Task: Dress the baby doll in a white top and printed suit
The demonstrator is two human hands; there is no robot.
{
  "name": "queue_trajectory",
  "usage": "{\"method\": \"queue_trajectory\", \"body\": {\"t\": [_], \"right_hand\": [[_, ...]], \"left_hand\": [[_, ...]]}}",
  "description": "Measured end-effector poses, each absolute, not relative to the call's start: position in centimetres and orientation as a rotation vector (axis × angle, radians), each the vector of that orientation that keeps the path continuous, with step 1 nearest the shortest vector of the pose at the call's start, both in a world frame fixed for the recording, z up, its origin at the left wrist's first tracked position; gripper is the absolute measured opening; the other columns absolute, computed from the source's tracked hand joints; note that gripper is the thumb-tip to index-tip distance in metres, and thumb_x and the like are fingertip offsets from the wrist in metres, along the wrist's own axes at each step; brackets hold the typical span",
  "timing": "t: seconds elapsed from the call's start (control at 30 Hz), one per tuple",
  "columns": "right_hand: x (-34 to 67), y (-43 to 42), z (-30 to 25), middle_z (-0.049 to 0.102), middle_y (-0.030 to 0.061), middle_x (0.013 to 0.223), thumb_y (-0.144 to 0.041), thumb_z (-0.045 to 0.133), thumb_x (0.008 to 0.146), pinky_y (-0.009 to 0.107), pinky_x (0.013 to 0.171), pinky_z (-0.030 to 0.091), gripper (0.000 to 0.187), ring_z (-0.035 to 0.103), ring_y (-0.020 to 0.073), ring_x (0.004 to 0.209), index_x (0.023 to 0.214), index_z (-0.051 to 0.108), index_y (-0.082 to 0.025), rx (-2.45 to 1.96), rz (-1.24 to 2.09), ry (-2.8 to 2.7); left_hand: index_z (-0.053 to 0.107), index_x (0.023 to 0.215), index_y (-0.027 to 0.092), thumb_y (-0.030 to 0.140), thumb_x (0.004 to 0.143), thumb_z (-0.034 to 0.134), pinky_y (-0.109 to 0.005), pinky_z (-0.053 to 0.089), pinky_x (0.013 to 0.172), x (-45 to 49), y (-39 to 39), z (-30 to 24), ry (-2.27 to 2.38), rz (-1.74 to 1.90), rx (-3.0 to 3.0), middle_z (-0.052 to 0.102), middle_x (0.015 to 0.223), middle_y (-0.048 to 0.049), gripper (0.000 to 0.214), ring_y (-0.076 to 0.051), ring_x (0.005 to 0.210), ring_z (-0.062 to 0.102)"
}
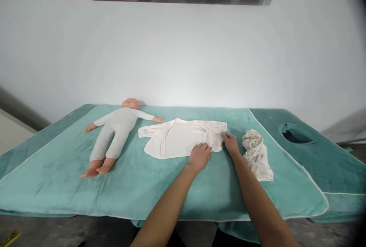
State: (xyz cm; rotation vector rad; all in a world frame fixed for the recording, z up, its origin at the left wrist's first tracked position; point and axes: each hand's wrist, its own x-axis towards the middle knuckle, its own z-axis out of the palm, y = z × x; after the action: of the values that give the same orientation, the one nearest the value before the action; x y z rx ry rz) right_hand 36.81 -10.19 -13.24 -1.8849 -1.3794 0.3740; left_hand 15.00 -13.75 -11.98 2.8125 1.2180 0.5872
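A white baby shirt (178, 140) is spread on the green cover with its front panels opened out to the sides and its patterned sleeves stretched left and right. My left hand (200, 156) rests on the lower edge of the shirt, fingers lying on the cloth. At the shirt's right side, my right hand (230, 144) pinches the edge of the front panel between thumb and fingers. To the right of that hand lies a crumpled, patterned white cloth garment (256, 153), whose shape I cannot make out.
A baby doll (116, 132) in a light grey bodysuit lies face up on the left, one hand close to the shirt's left sleeve. The green cover (57, 170) lies over a padded bed (328, 163) with a hole at right. A white wall (171, 56) stands behind.
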Motion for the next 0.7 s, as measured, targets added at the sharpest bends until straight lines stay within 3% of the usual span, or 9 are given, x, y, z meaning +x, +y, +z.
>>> {"method": "queue_trajectory", "body": {"t": [0.07, 0.2, 0.33, 0.5, 0.7], "right_hand": [[36.6, -10.2, -13.3, 0.064, 0.0026, 0.071, -0.048, 0.043, 0.088, 0.028, 0.062, 0.041, 0.038, 0.056, 0.0188, 0.068, 0.077, 0.064, -0.017, -1.873, 0.351, -1.358], [35.2, -10.8, -12.4, 0.067, 0.0101, 0.108, -0.032, 0.050, 0.085, 0.036, 0.080, 0.049, 0.031, 0.062, 0.0229, 0.089, 0.108, 0.065, -0.018, -1.783, 0.149, -1.449], [32.5, -11.9, -10.7, 0.067, 0.0127, 0.119, -0.013, 0.049, 0.085, 0.043, 0.100, 0.046, 0.030, 0.060, 0.0271, 0.113, 0.108, 0.067, -0.020, -1.529, -0.149, -1.784], [28.1, -9.4, -10.0, 0.070, 0.0068, 0.121, -0.017, 0.042, 0.095, 0.037, 0.104, 0.047, 0.035, 0.060, 0.0220, 0.118, 0.120, 0.065, -0.024, -1.508, -0.003, -1.955], [26.7, -3.5, -12.8, 0.054, 0.0148, 0.147, -0.026, 0.049, 0.094, 0.044, 0.117, 0.033, 0.042, 0.045, 0.0284, 0.139, 0.133, 0.059, -0.015, -1.791, 0.083, -2.048]], "left_hand": [[0.064, 0.104, 0.021, 0.031, 0.101, 0.045, -0.040, 0.047, 0.088, 14.8, -14.0, -12.2, 1.206, 0.604, 2.808, 0.063, 0.108, -0.0097, 0.022, -0.024, 0.103, 0.058], [0.065, 0.100, 0.022, 0.035, 0.101, 0.046, -0.039, 0.047, 0.087, 14.7, -14.2, -12.4, 1.115, 0.690, 2.788, 0.064, 0.100, -0.0077, 0.023, -0.023, 0.100, 0.057], [0.068, 0.106, 0.022, 0.037, 0.101, 0.046, -0.038, 0.048, 0.086, 14.8, -13.7, -13.1, 1.070, 0.738, 2.759, 0.064, 0.102, -0.0075, 0.027, -0.022, 0.098, 0.058], [0.072, 0.098, 0.020, 0.031, 0.093, 0.055, -0.040, 0.049, 0.085, 14.9, -13.1, -14.2, 1.069, 0.752, 2.754, 0.067, 0.099, -0.0080, 0.021, -0.024, 0.101, 0.058], [0.070, 0.078, 0.018, 0.027, 0.090, 0.056, -0.037, 0.048, 0.077, 14.8, -13.1, -13.9, 1.075, 0.772, 2.702, 0.066, 0.088, -0.0076, 0.020, -0.021, 0.087, 0.059]]}}
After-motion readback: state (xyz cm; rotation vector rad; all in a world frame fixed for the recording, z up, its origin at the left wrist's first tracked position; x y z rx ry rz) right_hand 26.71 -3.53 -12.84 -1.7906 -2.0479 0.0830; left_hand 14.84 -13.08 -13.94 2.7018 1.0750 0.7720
